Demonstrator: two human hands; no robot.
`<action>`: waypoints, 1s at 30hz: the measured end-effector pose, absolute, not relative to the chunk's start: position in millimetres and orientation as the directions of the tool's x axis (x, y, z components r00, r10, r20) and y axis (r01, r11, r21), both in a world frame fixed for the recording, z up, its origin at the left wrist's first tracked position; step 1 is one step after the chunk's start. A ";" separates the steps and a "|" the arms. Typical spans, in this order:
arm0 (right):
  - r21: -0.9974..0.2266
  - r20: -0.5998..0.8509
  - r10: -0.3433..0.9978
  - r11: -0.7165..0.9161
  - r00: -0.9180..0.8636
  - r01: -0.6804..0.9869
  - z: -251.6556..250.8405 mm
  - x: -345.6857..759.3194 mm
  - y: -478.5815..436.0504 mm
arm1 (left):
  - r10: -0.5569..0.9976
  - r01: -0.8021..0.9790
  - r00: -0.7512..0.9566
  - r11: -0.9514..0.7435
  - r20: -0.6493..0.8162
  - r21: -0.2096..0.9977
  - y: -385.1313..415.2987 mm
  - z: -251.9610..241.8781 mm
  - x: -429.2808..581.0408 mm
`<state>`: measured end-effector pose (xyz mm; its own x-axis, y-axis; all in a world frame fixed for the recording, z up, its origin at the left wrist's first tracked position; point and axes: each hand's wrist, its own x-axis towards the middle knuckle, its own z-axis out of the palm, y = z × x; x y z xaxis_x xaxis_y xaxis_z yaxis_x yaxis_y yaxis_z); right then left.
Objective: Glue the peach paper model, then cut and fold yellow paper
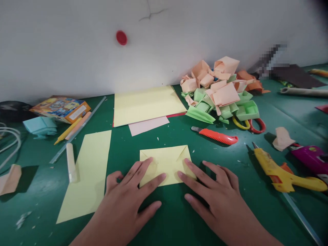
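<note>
Both my hands lie flat, fingers spread. Left hand (128, 198) and right hand (212, 194) press the near edge of the folded yellow paper (165, 160) on the green table (179, 218).

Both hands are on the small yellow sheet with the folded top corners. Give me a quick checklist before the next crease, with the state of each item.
1. Folded yellow sheet lies flat on the green mat: ok.
2. Left hand pins its lower left part, fingers spread: ok.
3. Right hand pins its lower right edge: ok.
4. Both top corners folded in: ok; whether they match evenly: cannot tell.
5. Orange cutter and yellow glue gun lie apart from the sheet and hands: ok.
6. Long yellow strip to the left does not overlap the sheet: ok.
</note>
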<state>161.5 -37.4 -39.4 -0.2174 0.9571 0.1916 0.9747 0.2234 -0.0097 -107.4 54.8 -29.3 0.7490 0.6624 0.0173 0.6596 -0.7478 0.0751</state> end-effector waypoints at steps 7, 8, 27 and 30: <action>-0.009 0.221 0.956 0.198 -0.191 0.980 -37.9 157.5 -38.1 | 0.653 0.653 0.758 -0.757 0.014 -0.010 55.7 -32.1 -107.8; -0.008 0.221 0.956 0.199 -0.193 0.980 -37.9 157.3 -38.3 | 0.651 0.651 0.759 -0.759 0.016 -0.009 55.9 -32.3 -108.0; -0.009 0.154 0.958 0.244 -0.240 0.970 -34.9 161.6 -39.8 | 0.502 0.500 0.858 -0.865 0.109 0.044 30.5 -26.8 -60.9; -0.011 0.139 0.960 0.248 -0.244 0.969 -34.6 163.7 -40.0 | 0.509 0.502 0.859 -0.858 0.051 0.109 30.0 -26.3 -58.0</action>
